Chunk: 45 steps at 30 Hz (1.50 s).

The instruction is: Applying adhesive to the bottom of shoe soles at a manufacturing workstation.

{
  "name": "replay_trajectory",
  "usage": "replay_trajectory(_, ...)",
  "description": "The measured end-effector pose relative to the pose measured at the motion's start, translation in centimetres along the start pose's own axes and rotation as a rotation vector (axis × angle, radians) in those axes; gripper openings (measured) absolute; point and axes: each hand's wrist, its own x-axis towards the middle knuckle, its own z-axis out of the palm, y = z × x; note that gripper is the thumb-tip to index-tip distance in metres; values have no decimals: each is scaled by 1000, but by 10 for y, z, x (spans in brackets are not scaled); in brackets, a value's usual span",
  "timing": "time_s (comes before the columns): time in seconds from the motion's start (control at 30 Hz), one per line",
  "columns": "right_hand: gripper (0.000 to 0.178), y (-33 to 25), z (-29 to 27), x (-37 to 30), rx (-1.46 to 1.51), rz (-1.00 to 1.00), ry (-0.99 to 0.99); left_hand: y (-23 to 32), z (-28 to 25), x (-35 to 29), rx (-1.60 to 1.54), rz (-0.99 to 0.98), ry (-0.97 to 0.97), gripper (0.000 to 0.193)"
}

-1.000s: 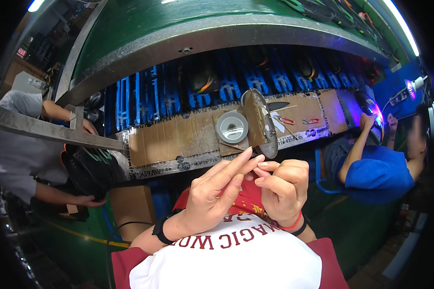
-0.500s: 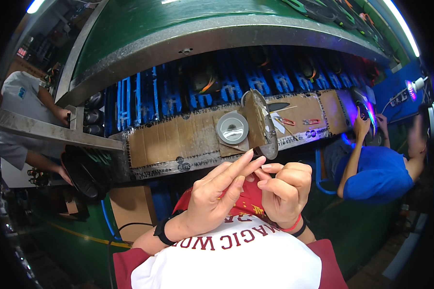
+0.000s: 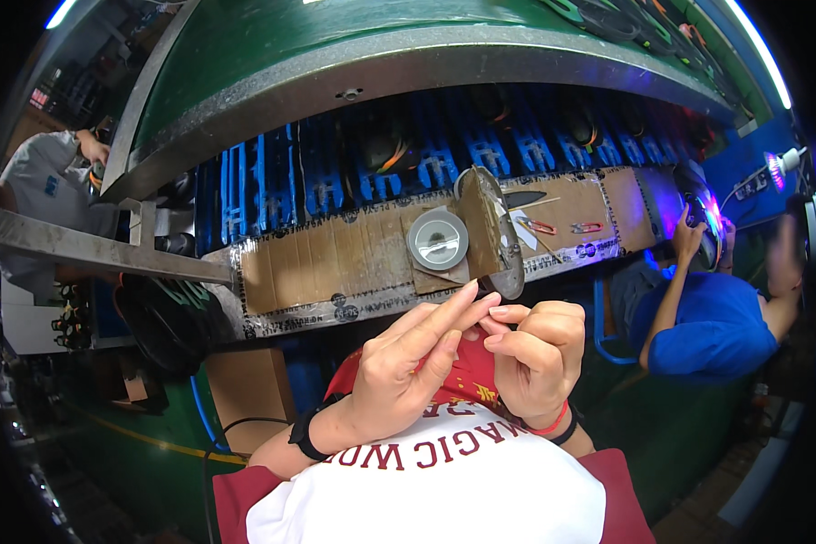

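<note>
Brown cardboard covers the worktop (image 3: 304,267), w/ clear tape (image 3: 290,319) along its near edge. Person's L hand (image 3: 399,367) and R hand (image 3: 539,352) meet in the air just off that near edge, approx. mid-length. L fingers run straight, thumb close against them; R fingers curl, thumb & index drawn to a narrow pinch, touching or almost touching the L fingertips. Can't tell if either grip has anything in it; any pc. there is too small to make out, so at most it's betw. the fingertips.

Nearest thing: brown panel (image 3: 481,238) w/ rounded grey ends, upright on the worktop, its front end jutting over the near edge. White cup (image 3: 438,238) stands just L of it on a cardboard pad (image 3: 429,283). R of the panel, twds the far edge: dark pointed pc. (image 3: 521,198); nearer, red snips (image 3: 539,228) & a 2nd red pair (image 3: 586,228), none in hand.

Progress, judging from this view: fingertip work looks underway, prob. partway; no finished pc. by the hands, cup & snips unused atm. How much is left: can't tell.
</note>
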Motion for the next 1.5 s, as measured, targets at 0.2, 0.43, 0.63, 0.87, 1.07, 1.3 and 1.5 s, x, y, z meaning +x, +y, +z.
replay_trajectory(0.2, 35, 1, 0, 2, 22, 21, -12, -2, 0, 1, -22, -3, 10, 42)
replay_trajectory(0.43, 36, -2, 1, 2, -11, 56, 29, -1, 0, 2, -54, -44, -7, 38)
replay_trajectory(0.63, 35, -1, 1, 2, -23, 62, 28, -2, 0, 3, -15, 4, 0, 38)
replay_trajectory(0.87, 35, -1, -1, 5, 53, 115, -4, -3, -1, 3, -10, 4, 1, 38)
replay_trajectory(1.07, 35, -2, -2, 4, 75, 154, 0, -2, 1, 2, -25, -21, -3, 39)
replay_trajectory(1.3, 36, -1, -1, 5, 87, 164, 16, -2, -1, 1, 5, -16, -14, 39)
replay_trajectory(1.5, 36, -2, -4, 4, 123, 194, -13, -2, -1, 2, -9, -10, -23, 39)
